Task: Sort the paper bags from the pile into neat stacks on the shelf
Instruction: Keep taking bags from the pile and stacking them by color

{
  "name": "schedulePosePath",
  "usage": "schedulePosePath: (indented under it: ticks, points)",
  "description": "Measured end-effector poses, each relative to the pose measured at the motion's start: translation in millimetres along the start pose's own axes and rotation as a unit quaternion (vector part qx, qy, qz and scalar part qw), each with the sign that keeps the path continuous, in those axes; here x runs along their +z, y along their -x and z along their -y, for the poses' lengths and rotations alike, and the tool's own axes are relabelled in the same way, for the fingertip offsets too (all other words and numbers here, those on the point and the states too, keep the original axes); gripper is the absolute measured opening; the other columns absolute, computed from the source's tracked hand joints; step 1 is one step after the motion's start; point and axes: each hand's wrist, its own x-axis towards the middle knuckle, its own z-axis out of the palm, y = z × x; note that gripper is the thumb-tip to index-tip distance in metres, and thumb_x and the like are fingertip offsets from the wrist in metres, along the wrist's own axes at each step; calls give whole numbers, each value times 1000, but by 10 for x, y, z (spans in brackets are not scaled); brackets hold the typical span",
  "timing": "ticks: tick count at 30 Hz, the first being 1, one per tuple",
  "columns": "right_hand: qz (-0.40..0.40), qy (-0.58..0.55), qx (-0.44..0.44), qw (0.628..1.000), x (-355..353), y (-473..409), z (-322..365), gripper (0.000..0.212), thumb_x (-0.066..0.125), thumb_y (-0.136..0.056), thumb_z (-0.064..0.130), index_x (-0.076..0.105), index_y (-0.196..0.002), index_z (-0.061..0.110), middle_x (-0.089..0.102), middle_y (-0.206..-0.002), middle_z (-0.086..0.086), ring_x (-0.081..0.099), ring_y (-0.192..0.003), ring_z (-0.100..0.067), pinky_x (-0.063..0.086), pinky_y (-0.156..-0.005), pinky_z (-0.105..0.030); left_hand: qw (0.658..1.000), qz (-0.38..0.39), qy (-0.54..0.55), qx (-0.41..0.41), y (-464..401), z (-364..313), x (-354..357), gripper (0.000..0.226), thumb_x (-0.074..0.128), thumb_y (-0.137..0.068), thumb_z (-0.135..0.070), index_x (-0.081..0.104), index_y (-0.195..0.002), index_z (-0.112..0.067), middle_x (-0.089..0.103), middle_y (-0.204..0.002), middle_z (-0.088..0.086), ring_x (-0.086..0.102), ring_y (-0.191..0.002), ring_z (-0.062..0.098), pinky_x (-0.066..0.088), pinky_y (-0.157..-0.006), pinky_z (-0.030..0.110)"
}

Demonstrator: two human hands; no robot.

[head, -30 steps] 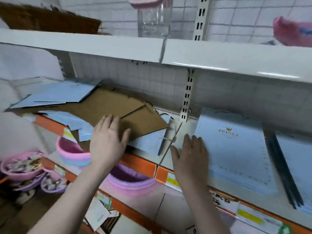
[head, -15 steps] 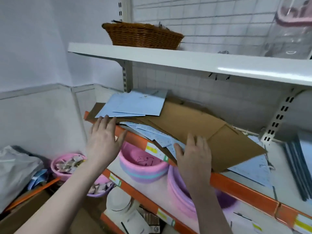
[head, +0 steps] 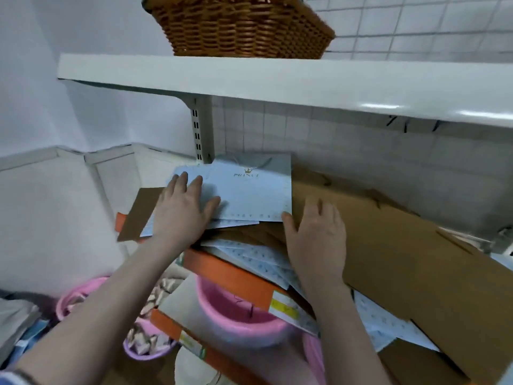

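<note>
Head view, L to R. Pink tubs [head: 238,309] sit on the lower shelf w/ orange edge strip [head: 230,276]. Left hand [head: 181,211] lies flat, fingers straight, pressing on the blue bags [head: 249,193] at the pile's left end, holding nothing in a grip. The pile sits on the middle shelf, under the white shelf [head: 249,76] w/ a wicker basket [head: 241,26]. Right hand [head: 315,240] is also flat and relaxed, thumb at the top blue bag's near corner, palm on the brown bags [head: 388,245].

Step in hand, I'd judge: squaring up/pulling the top blue bag. To do it well: pin the lower bags w/ left, slide thumb under the corner, lift one bag only, keep it flat so the rest don't slip off the front edge.

Blue bags: thin, smooth, flat rectangles, gold logo, dotted border, cord handles at back. Brown ones: stiff matte kraft, bigger, fanned askew, overhanging the edge.
</note>
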Motion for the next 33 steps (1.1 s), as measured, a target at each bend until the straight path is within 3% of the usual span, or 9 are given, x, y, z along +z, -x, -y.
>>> schedulePosePath:
  ticks: [4, 8, 10, 14, 18, 22, 26, 31, 33]
  points:
    - [39, 39, 18, 998, 174, -280, 122, 57, 33, -97, 47, 36, -138, 7, 42, -137, -16, 35, -130, -30, 27, -110, -39, 997, 68, -30, -14, -462, -27, 153, 75, 33, -91, -60, 23, -148, -13, 17, -154, 22, 12, -143, 35, 13, -115, 43]
    - [57, 46, 27, 997, 344, -391, 196, 61, 32, -97, 50, 32, -142, 8, 43, -137, -14, 34, -131, -30, 26, -110, -38, 989, 137, -37, -26, -723, -25, 348, 92, 20, -83, -76, 13, -149, -14, 13, -152, 27, 13, -141, 40, 17, -113, 49]
    - [57, 55, 40, 996, 432, -405, 228, 60, 34, -97, 49, 37, -138, 7, 51, -127, -14, 44, -122, -30, 34, -103, -39, 986, 160, -33, -27, -832, 7, 458, 94, 20, -80, -79, 19, -145, -11, 24, -146, 31, 25, -136, 42, 26, -108, 50]
    - [-14, 23, 49, 998, 518, -413, 321, 46, 52, -90, 40, 61, -110, -1, 65, -87, -16, 61, -84, -34, 49, -75, -41, 981, 193, 24, -19, -981, 38, 567, 82, 31, -76, -80, 41, -116, -9, 52, -120, 24, 49, -111, 39, 40, -91, 46]
    - [24, 12, 71, 997, 509, -463, 386, 46, 48, -94, 40, 48, -126, 7, 57, -109, -11, 52, -103, -26, 38, -88, -32, 979, 157, 120, -52, -1075, 89, 596, 77, 58, -71, -71, 42, -114, -9, 49, -120, 23, 44, -113, 39, 38, -90, 45]
    - [10, 17, 117, 993, 487, -456, 489, 50, 50, -93, 41, 46, -129, 7, 53, -111, -12, 46, -103, -27, 35, -87, -32, 961, 127, 235, -74, -1082, 163, 557, 77, 71, -71, -55, 42, -125, -10, 47, -124, 19, 43, -117, 36, 37, -90, 41]
    - [-17, -12, 175, 984, 426, -401, 590, 54, 54, -91, 42, 44, -130, 6, 48, -111, -13, 46, -103, -29, 37, -84, -32, 932, 99, 345, -52, -1009, 159, 390, 73, 77, -72, -38, 41, -132, -16, 42, -125, 16, 44, -118, 32, 37, -93, 36]
    - [-57, -25, 222, 973, 336, -193, 671, 56, 54, -89, 43, 43, -132, 8, 47, -112, -12, 48, -104, -33, 40, -85, -36, 924, 80, 373, -3, -965, 185, 246, 69, 78, -72, -35, 46, -129, -13, 49, -124, 15, 43, -119, 30, 37, -92, 33]
    - [-79, -30, 239, 967, 279, -42, 685, 54, 54, -89, 44, 46, -130, 10, 47, -109, -11, 49, -102, -33, 40, -83, -36, 915, 97, 392, 20, -916, 204, 218, 70, 80, -67, -40, 50, -124, -15, 55, -121, 11, 50, -114, 31, 44, -95, 40]
